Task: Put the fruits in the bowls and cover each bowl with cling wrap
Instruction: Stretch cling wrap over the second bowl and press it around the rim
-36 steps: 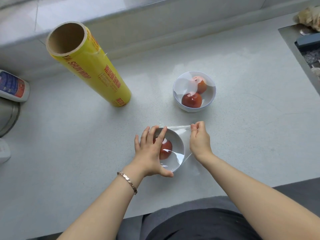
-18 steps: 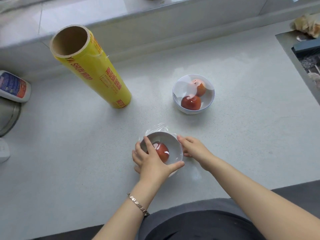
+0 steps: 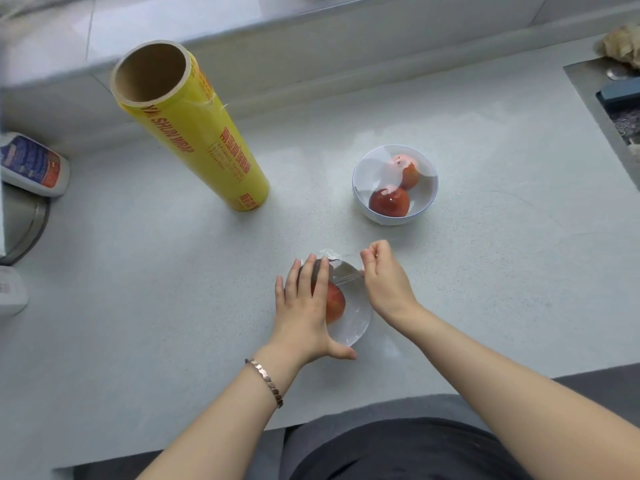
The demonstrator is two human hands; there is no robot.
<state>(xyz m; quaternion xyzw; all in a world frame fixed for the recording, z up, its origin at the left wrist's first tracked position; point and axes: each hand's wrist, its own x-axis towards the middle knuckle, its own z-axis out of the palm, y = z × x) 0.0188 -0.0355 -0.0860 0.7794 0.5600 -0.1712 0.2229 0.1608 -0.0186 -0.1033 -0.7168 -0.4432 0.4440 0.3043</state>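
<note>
Left hand [image 3: 304, 313] atop bowl [image 3: 353, 329]; roll [image 3: 194, 133] beyond

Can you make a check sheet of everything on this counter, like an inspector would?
Surface: pale speckled counter.
Job's things: near bowl holds one fruit, wrap partly over it; far bowl holds two fruits and looks covered; yellow roll stands upright.
Clutter: bottle lying at the left edge.
Hands: left hand flat on the near bowl; right hand pinches the wrap.
Cables: nothing seen.
Surroundings: sink at right.
</note>
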